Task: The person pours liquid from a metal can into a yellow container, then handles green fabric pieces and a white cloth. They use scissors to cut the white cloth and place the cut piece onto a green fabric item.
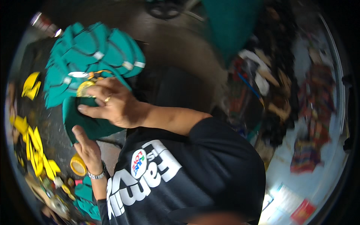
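Note:
My right hand (116, 103) reaches in over the table with its fingers curled onto a round yellow disc (84, 89). Its thumb stretches apart over a dark green cloth piece (90, 125); the grip on the disc is partly hidden. Lying open, my left hand (89, 150) has its thumb and fingers extended at the near edge of that cloth. Just beyond the right hand, an orange-handled tool (100, 73) rests against a large pile of green sewn cloth pieces (93, 45) with white tags.
Yellow cloth strips (37, 150) lie along the left of the dark table. A round yellow container (78, 165) stands beside my left wrist. A can (45, 24) is at the far left. On the right are a heap of scraps (273, 82) and patterned cloth (317, 112).

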Tool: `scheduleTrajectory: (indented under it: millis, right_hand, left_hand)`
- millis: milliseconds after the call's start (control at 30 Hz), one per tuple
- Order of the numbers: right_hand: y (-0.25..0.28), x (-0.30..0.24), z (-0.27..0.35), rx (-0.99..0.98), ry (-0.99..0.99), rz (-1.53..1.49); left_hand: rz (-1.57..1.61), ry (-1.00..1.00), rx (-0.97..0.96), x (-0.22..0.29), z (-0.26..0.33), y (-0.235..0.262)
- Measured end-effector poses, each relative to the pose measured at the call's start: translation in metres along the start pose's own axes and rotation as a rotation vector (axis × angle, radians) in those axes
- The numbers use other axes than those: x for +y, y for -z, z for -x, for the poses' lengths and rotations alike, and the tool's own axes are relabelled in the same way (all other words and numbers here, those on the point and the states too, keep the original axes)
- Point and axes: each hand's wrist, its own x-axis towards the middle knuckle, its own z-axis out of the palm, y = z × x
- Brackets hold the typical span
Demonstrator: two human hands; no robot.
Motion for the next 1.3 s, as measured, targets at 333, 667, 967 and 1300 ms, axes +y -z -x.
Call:
scheduleTrajectory:
  millis: [333, 667, 967, 1300]
  right_hand:
    - [-0.004, 0.01, -0.037, -0.53, -0.378, -0.819]
    - [-0.116, 0.025, -0.091, -0.798, -0.636, -1.178]
    - [-0.238, 0.053, -0.009, -0.919, -0.603, -0.366]
    - [-0.206, 0.071, 0.028, -0.855, -0.446, -0.285]
  left_hand:
    - [0.78, 0.754, 0.452, 0.068, 0.0, 0.061]
    - [0.768, 0.275, 0.448, 0.013, -0.102, 0.08]
    - [0.885, 0.924, 0.626, -0.061, -0.076, -0.01]
    - [0.055, 0.315, 0.305, -0.067, -0.002, -0.104]
